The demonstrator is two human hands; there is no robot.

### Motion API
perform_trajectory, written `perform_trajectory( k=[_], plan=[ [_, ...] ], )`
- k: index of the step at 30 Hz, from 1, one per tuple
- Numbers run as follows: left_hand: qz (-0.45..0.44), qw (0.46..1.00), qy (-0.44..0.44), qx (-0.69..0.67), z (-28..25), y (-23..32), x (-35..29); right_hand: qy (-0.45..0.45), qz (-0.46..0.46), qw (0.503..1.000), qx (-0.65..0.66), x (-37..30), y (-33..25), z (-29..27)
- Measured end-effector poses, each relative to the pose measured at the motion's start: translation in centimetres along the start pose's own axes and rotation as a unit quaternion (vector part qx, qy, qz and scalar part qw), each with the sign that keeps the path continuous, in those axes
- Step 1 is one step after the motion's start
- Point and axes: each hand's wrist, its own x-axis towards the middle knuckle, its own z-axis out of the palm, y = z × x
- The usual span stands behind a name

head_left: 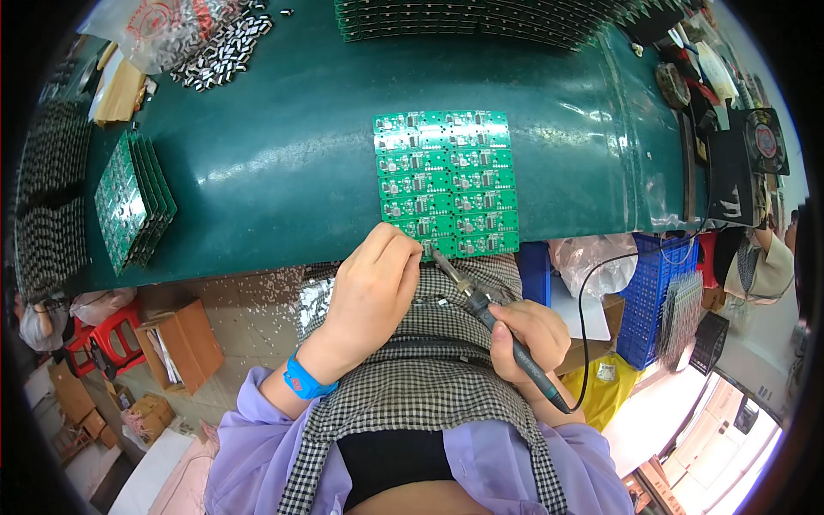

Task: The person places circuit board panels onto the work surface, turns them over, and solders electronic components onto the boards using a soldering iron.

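A black top (390,468) sits well behind the right hand (530,339), its fingers wrapped around an iron (481,307), and the left hand (373,287), its fingers bunched, pinching something or not I cannot tell, with the board (448,184) just ahead of both.

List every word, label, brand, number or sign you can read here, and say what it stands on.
No text is clear enough to quote.
Clear plastic bag with red print: creased, blurred.
Dark-grey soldering iron handle: pale lettering, too small.
Rectangular green circuit-board panel: white marks, too small.
Blue wristband: reddish mark, unreadable.
Yellow plastic bag: pale label, unreadable.
Square black fan: round reddish label, unreadable.
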Motion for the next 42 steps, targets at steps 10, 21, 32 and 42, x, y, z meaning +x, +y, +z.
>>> perform_trajectory(
  k=[10, 21, 32, 42],
  plan=[
    [0.062, 0.995, -0.036, 0.072, -0.1, 0.1, -0.1, -0.012, -0.009, 1.000, 0.000, -0.9, -0.4, -0.7],
    [-0.185, 0.982, -0.041, -0.024, -1.9, -1.2, -0.4, 0.053, 0.224, 0.972, -0.047, 1.7, 4.2, 2.2],
    [-0.230, 0.851, 0.269, -0.388, -16.8, -3.2, -6.2, 0.117, -0.005, 0.984, 0.134, 7.1, 0.5, 1.9],
    [-0.258, 0.854, 0.426, -0.146, -32.8, -21.3, -11.4, 0.178, -0.266, 0.866, -0.384, 27.2, 4.1, -11.0]
  ],
)
